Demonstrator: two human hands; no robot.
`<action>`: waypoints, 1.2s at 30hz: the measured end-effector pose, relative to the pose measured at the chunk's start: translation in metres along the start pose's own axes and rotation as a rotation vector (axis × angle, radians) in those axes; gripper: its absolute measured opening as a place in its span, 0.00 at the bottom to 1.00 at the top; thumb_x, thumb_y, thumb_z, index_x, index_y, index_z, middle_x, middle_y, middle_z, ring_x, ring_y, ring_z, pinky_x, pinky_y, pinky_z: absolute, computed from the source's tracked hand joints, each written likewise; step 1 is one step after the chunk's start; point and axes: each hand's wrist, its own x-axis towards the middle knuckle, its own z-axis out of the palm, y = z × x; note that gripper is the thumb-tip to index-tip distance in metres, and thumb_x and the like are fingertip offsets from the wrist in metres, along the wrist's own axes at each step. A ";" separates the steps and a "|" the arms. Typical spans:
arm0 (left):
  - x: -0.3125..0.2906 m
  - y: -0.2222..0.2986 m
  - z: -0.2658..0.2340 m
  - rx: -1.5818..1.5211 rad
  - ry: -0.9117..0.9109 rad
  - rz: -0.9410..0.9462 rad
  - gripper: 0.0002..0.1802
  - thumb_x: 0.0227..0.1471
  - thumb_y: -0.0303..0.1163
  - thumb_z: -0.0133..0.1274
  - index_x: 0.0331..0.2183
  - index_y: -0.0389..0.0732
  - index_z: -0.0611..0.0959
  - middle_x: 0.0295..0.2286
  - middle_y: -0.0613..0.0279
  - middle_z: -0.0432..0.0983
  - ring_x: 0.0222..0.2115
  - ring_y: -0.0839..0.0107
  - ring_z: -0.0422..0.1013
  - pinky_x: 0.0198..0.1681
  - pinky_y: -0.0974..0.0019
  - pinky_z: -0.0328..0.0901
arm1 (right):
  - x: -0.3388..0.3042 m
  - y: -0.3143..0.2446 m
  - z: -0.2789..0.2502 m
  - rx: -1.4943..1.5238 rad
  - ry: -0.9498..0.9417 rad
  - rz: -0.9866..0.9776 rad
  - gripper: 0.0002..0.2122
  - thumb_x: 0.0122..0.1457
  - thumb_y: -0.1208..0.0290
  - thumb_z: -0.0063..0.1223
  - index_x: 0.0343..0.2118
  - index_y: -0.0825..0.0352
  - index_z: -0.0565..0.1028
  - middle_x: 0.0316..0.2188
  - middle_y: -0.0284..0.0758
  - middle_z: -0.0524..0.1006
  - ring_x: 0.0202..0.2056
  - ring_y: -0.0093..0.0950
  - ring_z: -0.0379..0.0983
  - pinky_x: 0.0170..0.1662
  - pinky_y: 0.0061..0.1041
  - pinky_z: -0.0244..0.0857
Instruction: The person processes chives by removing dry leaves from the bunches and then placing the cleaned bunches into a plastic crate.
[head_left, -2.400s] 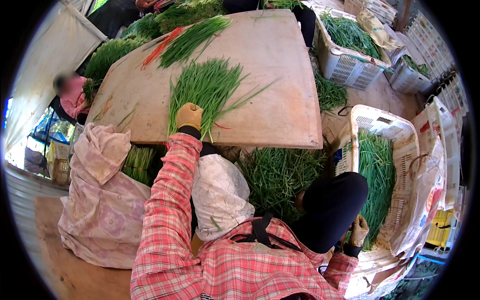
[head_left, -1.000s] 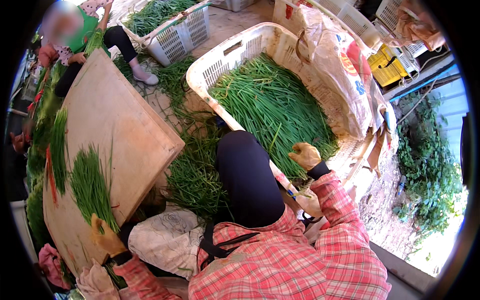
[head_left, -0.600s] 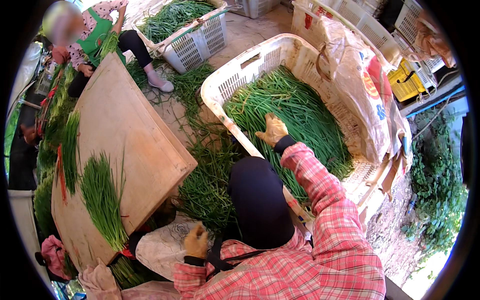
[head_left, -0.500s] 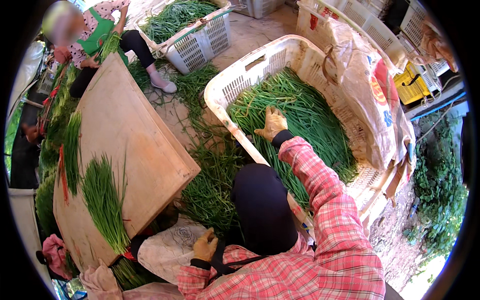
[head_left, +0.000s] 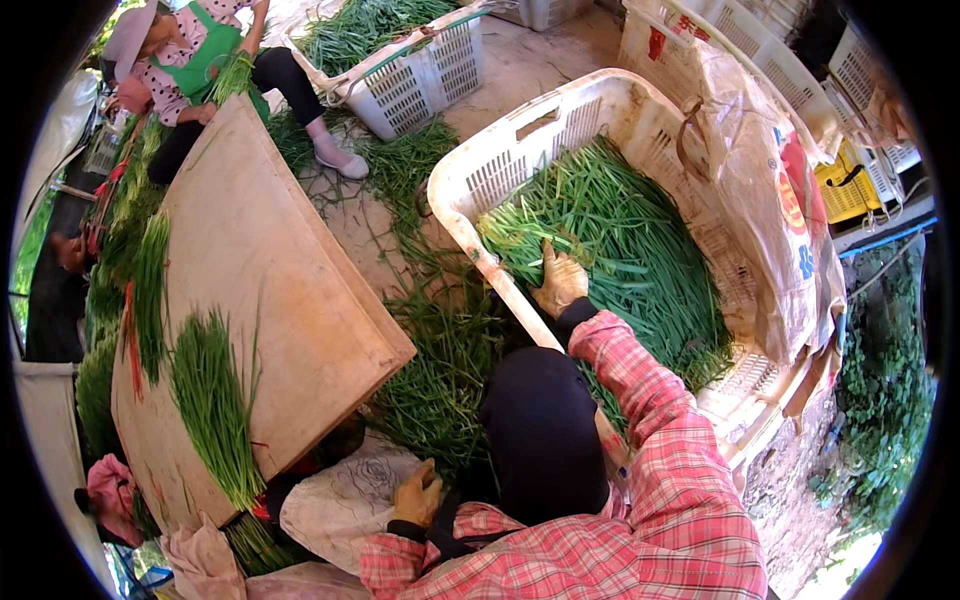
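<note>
My right hand [head_left: 560,282], in a tan glove, reaches into a big white plastic crate [head_left: 459,216] beside me. Its fingers are curled into the long green chives [head_left: 640,240] lying loose there, near their pale ends, and the fingertips are partly hidden among the leaves. My left hand [head_left: 418,494], gloved too, rests by my lap with its fingers bent in and nothing seen in them. Close to it is a white patterned cloth [head_left: 345,500] over my knee. A sorted bunch of chives [head_left: 212,400] lies on the wooden board [head_left: 270,270] at my left.
Loose chives [head_left: 440,350] cover the ground between board and crate. A co-worker [head_left: 205,60] in a green apron sits at the board's far end, holding chives. Another filled crate [head_left: 425,85] stands at the back. A woven sack [head_left: 745,200] hangs over my crate's right side.
My right hand has drawn slightly nearer to me and its fingers have curled into the chives. Pale stems now show beside it. My left hand stays by my lap. The view has shifted slightly.
</note>
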 end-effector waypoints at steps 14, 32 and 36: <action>0.004 0.008 -0.003 0.014 -0.135 -0.151 0.25 0.47 0.36 0.52 0.49 0.44 0.73 0.38 0.52 0.77 0.40 0.58 0.72 0.45 0.61 0.65 | 0.035 0.010 -0.007 0.068 -0.130 0.326 0.48 0.38 0.54 0.65 0.60 0.65 0.48 0.41 0.47 0.74 0.39 0.41 0.73 0.42 0.35 0.66; 0.056 0.115 -0.049 -0.509 0.239 0.302 0.15 0.48 0.20 0.48 0.41 0.31 0.78 0.37 0.58 0.75 0.39 0.73 0.70 0.46 0.70 0.62 | -0.070 0.104 -0.058 1.230 0.288 0.277 0.31 0.40 0.82 0.60 0.50 0.73 0.60 0.40 0.36 0.74 0.38 0.25 0.72 0.43 0.23 0.67; 0.101 0.237 -0.085 -0.308 0.197 0.719 0.33 0.41 0.20 0.55 0.52 0.31 0.66 0.52 0.51 0.63 0.53 0.63 0.60 0.56 0.64 0.54 | -0.083 0.114 -0.065 1.414 0.313 0.234 0.30 0.40 0.83 0.60 0.49 0.72 0.61 0.41 0.36 0.73 0.39 0.25 0.72 0.44 0.24 0.67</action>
